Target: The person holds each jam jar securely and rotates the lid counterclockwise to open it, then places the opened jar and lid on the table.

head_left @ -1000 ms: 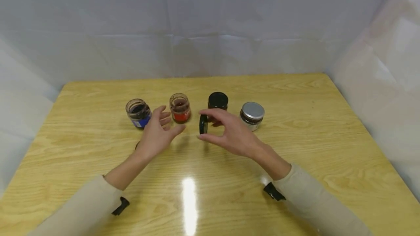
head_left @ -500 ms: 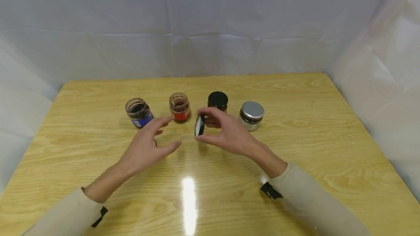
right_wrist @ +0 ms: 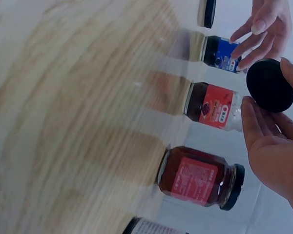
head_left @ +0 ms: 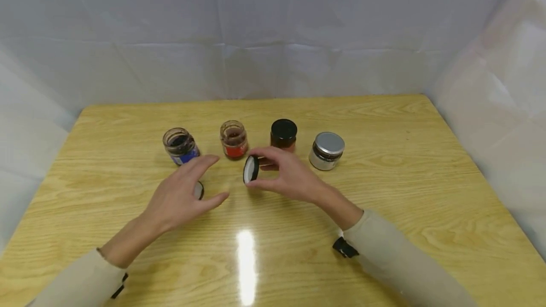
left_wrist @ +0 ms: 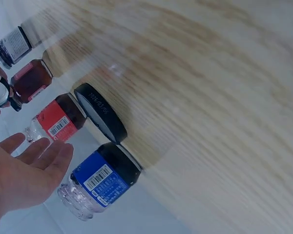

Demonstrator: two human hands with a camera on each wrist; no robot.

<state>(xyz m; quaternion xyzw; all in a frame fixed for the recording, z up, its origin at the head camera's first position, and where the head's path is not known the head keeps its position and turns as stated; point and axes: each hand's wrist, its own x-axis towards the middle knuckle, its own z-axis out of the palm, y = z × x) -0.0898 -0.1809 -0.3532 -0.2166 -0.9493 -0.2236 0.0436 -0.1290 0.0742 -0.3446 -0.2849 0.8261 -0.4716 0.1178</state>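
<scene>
Pinching a black lid (head_left: 250, 170) by its rim, the right hand (head_left: 294, 176) has its thumb at the lower edge and its fingers at the upper one. The lid is tipped nearly on edge above the table (head_left: 384, 165), its pale lining turned toward the left hand (head_left: 177, 198) and its plain black top facing the right wrist camera. It looks light and stiff, probably thin metal, so a gentle grip on opposite points of the rim should be enough; the smooth top would likely be slippery, and the rim is the surer hold.

The left hand holds nothing, its thumb spread well away from its fingers. A second black lid (head_left: 199, 191) lies on the table, partly hidden by that hand in the head view, pale inside up.

Beyond the left hand stands the blue-labelled jar (head_left: 183, 156), lidless, with dark contents. Next to it the red-labelled jar (head_left: 234, 149) is lidless too. Both seem to be glass: rigid, breakable, heavier than the lids, and best steadied around the labelled body, since the mouths look smeared.

Farther right, behind the right hand, is the black-capped jar (head_left: 283, 132), and at the end of the row is the silver-capped jar (head_left: 327, 149), both upright with their caps on.
</scene>
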